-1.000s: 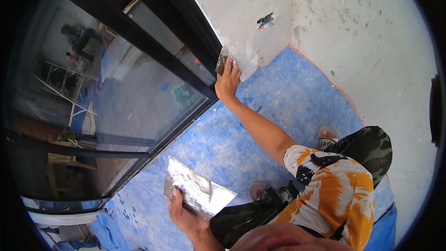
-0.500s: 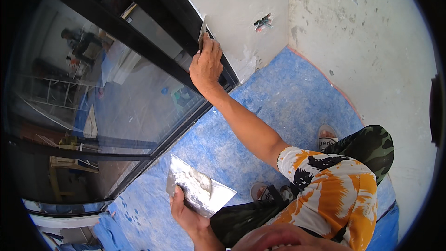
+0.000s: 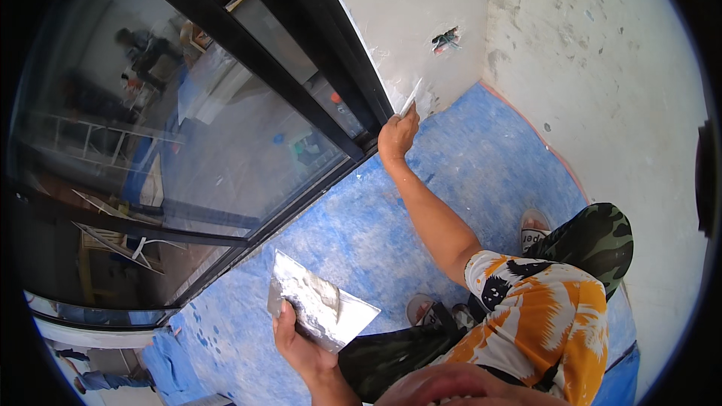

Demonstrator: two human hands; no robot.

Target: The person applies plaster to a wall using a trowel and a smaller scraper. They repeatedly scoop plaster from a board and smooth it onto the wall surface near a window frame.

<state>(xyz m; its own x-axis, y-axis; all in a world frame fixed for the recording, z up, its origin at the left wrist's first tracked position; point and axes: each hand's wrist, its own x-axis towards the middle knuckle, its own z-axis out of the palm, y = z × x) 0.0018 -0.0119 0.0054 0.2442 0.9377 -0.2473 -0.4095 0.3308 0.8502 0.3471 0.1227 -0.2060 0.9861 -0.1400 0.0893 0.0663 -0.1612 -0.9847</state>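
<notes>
I'm watching through the head camera, and at one o'clock the right hand (image 3: 398, 135) has its fingers closed around a thin blade (image 3: 411, 98), low by the pale wall (image 3: 406, 11). I can't tell whether its edge touches the plaster; it's nearly edge-on to me. Down between six and seven, the left hand (image 3: 302, 346) clamps a metal plate (image 3: 358, 319), thumb over the near-left edge.

Here's my worry: a slip of that blade toward eleven would, I judge, smear or scratch the black door frame (image 3: 327, 19) right beside it. Stray too far up toward one o'clock and the corner might snag the ragged wall hole (image 3: 446, 40), where wires show. And if the left wrist tips, the paste (image 3: 322, 299) could slide onto the blue floor covering (image 3: 466, 154).

Now the looks: the plate is four-sided, shiny silver toward four o'clock, smeared dull at nine, with a thick greyish ridge of paste across its middle. The blade shows as a slim, whitish sliver.
</notes>
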